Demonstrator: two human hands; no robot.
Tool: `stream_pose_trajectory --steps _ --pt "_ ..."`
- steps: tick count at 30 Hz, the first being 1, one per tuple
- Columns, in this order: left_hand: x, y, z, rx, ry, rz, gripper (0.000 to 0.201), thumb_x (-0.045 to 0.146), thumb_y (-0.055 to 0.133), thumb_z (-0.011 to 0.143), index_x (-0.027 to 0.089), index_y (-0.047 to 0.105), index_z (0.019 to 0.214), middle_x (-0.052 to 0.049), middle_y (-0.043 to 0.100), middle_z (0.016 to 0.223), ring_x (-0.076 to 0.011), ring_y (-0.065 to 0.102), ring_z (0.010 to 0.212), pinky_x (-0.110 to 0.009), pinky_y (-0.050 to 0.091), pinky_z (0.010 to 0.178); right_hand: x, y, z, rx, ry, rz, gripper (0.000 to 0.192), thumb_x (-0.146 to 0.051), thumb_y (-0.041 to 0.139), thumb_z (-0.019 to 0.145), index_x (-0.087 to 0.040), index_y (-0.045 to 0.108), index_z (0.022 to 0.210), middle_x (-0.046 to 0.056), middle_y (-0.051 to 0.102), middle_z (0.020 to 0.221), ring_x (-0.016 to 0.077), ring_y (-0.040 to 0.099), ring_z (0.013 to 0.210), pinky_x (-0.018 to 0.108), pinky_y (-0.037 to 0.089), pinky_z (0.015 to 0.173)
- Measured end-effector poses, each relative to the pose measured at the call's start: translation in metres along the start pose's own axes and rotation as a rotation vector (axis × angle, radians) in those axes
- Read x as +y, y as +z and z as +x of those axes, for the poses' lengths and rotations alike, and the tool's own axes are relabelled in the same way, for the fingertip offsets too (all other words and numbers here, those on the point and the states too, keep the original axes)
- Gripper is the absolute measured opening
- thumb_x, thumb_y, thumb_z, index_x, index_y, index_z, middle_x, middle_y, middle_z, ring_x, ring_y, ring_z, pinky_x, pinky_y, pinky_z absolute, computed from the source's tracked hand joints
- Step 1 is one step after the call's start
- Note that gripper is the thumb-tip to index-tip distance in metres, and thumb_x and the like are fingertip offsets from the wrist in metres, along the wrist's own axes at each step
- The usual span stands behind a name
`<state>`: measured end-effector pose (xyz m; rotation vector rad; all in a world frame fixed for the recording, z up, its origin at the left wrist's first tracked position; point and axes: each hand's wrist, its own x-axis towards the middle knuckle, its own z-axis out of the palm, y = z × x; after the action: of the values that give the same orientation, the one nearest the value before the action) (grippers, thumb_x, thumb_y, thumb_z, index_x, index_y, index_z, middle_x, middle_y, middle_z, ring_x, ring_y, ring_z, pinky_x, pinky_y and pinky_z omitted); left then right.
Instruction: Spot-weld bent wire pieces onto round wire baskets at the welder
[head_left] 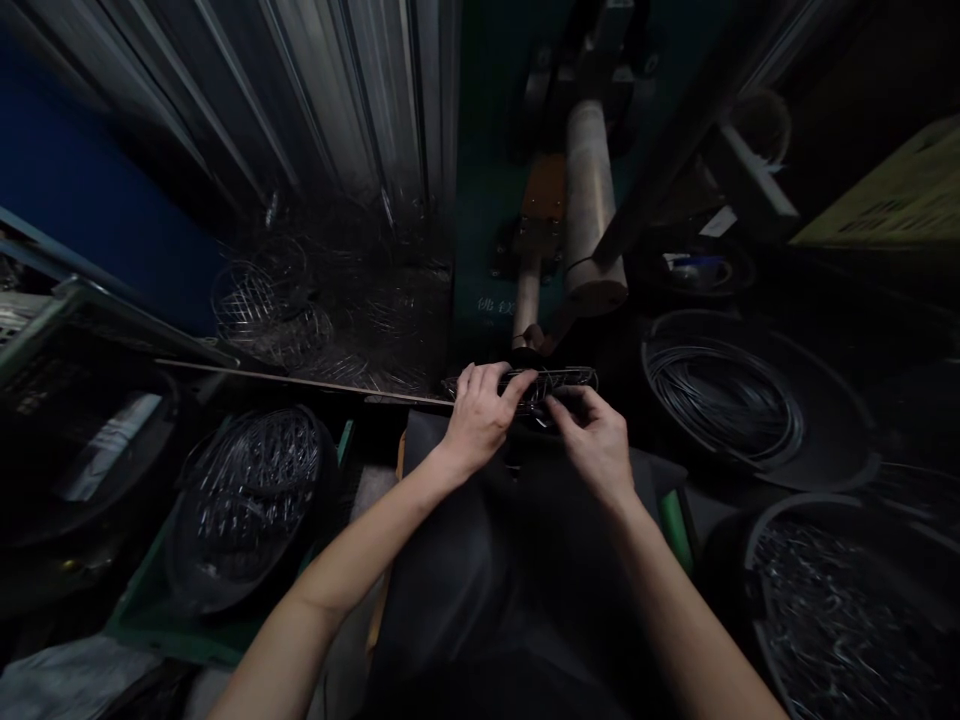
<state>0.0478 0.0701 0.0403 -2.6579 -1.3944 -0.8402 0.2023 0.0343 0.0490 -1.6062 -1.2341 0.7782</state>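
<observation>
- Holding one flat wire piece between them, two bare hands met at the middle of the head view, just in front of a machine.
- The left hand lay over the piece's left part, its fingers curled down and clamped on the wire.
- The right hand came from below and to the right, its fingers pinched together on the near edge of the same piece.
- The wire piece ran with its long axis left to right across the view, lying nearly flat, one end hidden under the left hand and the other end pointing right toward one coil of dark wire.
- That coil sat in a round tub, well apart from the hands.
- One pale cylinder of the machine stood tilted just behind the piece, with one thinner rod beside it on the left.
- One dark basin of wire parts rested at lower left, and one more round bin of shiny scraps sat at lower right.
- A heap of finished wire grids lay behind on the left; their count could not be told in the dim light.
- One yellow crate showed at the upper right.
</observation>
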Motion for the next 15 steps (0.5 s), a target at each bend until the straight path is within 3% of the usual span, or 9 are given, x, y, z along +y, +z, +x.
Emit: stream_pose_trajectory --steps 7,15 --pt "-0.007 -0.002 0.005 0.031 -0.020 -0.064 0.046 0.009 0.048 0.082 0.021 0.048 0.126 -0.010 0.050 0.113 -0.0221 0.049 0.105 -0.038 0.044 0.092 -0.001 0.013 -0.004 0.156 -0.171 -0.204 0.028 -0.044 0.056 0.083 -0.019 0.064 0.089 0.004 0.069 0.083 0.0159 0.063 0.073 0.027 0.048 0.068" --pt "-0.010 0.005 0.009 0.043 -0.010 -0.100 0.046 0.008 0.049 0.082 0.021 0.047 0.126 -0.010 0.049 0.114 -0.0220 0.048 0.107 -0.039 0.044 0.093 0.012 0.017 0.003 0.190 -0.242 -0.244 0.028 -0.044 0.054 0.085 -0.018 0.063 0.091 0.004 0.069 0.084 0.0154 0.063 0.072 0.027 0.048 0.069"
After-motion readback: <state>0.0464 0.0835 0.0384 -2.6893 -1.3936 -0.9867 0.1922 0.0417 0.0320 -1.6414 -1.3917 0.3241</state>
